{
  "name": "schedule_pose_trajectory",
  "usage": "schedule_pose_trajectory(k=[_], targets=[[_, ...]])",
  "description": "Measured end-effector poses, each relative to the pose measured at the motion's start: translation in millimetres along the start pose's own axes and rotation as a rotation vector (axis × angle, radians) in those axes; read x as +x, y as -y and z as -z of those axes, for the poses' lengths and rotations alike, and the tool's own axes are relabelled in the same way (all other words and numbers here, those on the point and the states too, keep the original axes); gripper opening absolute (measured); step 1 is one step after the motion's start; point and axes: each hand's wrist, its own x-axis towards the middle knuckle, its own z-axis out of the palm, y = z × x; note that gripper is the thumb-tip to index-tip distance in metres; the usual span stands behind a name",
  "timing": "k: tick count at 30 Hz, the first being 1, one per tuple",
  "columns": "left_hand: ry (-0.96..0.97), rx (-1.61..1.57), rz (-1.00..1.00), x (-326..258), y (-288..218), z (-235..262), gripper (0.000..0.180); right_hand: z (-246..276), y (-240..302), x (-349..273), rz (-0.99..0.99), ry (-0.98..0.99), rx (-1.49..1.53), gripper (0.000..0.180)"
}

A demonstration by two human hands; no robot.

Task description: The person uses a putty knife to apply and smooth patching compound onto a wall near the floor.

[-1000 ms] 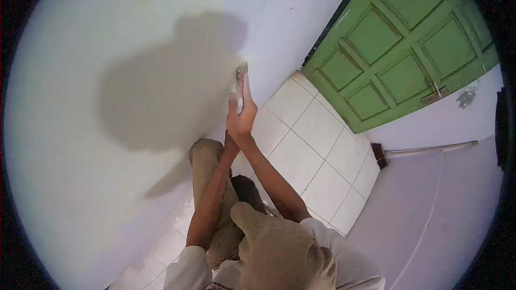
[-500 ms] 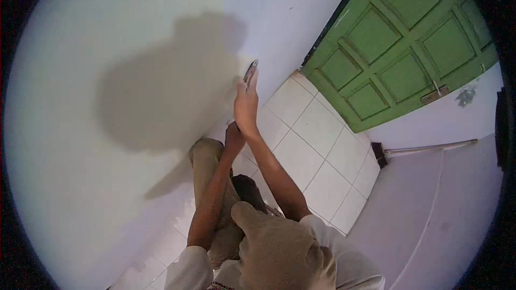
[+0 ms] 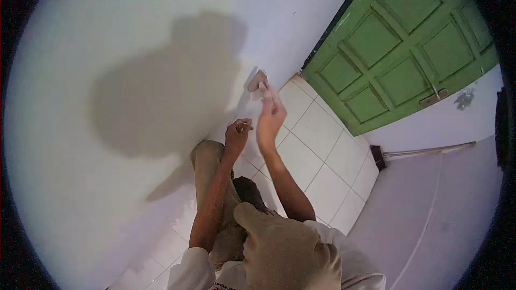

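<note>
My right hand (image 3: pixel 270 114) is raised in front of the white wall (image 3: pixel 107 64) and pinches a small flat brownish pad (image 3: pixel 257 81) at its fingertips, the pad held just off the wall. Just left of it and lower, my left hand (image 3: pixel 237 132) is curled into a fist close to the wall; I cannot tell whether it holds anything. Both forearms rise from the lower edge over my bent knee in khaki trousers (image 3: pixel 207 166).
A green panelled door (image 3: pixel 398 48) with a latch stands at the upper right. White floor tiles (image 3: pixel 317 150) run below it. A broom (image 3: pixel 419 153) leans against the right-hand wall. My shadow falls on the white wall.
My right hand has lifted the pad off the wall and tilted it. My left hand has come off my right wrist and now sits apart as a fist.
</note>
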Motion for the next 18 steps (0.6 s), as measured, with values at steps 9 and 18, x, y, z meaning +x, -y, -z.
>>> schedule_pose_trajectory(k=[9,18], targets=[[-0.024,-0.437,0.282,-10.2,-73.2,9.4,0.032,62.0,-39.8,37.8,-0.305,0.032,0.369,0.026],[-0.086,-0.408,0.283,-6.1,-68.7,-0.3,0.033,71.5,-67.2,39.5,-0.172,0.285,-0.176,0.032]])
